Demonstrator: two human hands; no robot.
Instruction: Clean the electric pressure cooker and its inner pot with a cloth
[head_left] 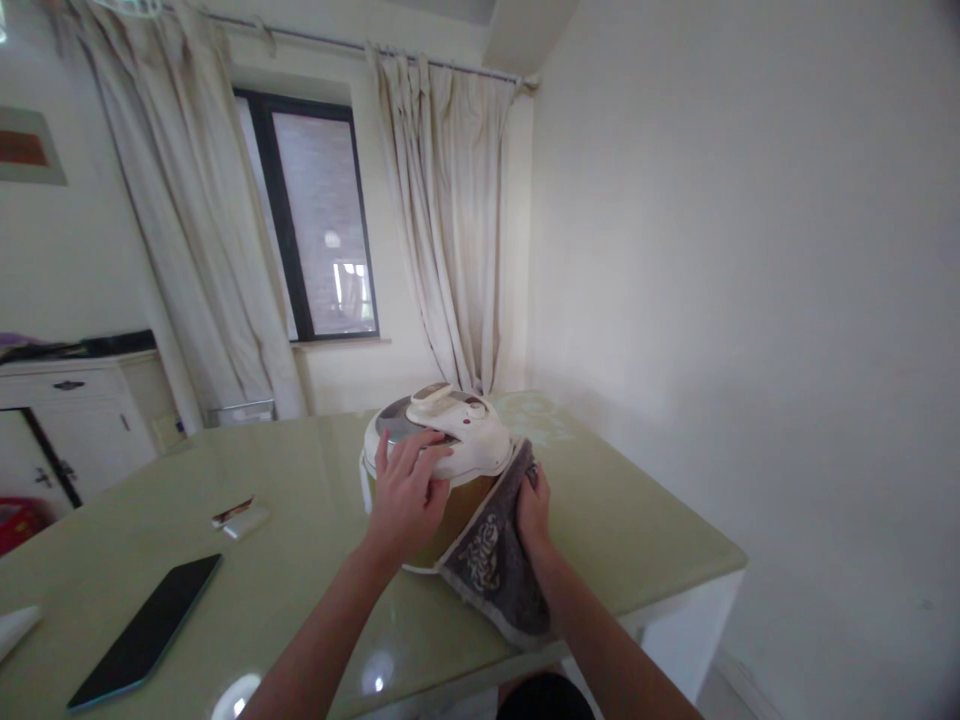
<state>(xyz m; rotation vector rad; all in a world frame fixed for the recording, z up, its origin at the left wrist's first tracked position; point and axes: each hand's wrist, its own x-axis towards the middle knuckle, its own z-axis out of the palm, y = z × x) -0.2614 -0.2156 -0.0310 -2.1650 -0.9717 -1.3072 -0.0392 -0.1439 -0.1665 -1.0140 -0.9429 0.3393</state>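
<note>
1. On the pale green worktop (622, 520), near its right-hand end, stands an electric pressure cooker (465, 502), upright, lid (487, 455) seated on top.
2. Left hand (409, 495): palm down, fingers spread over the front of the lid, gripping nothing. Contact pressure cannot be told.
3. Right hand (533, 510): closed on a gray cloth (499, 560) at the cooker's right side, fingers partly hidden by the fabric.
4. Step in hand, as judged: cloth worked against the cooker's side, left hand bracing. Best done with light downward pressure on the lid, so that the body does not slide or turn.
5. Technique: gather the loose lower part of the cloth into the palm; a trailing flap probably gives uneven contact. Press flat along the curve, with short, overlapping strokes.
6. Caution: a hard sideways push could shift the cooker; fabric might also snag at the lid rim.
7. Appearance, cooker: rounded, gold-brown body; white lid with a gray panel, a raised handle (431, 396) and a small red dot. White base rim.
8. Appearance, cloth: dark gray, pale scroll motif, lighter border; draped diagonally across the body, lower end near the worktop's front edge.
</note>
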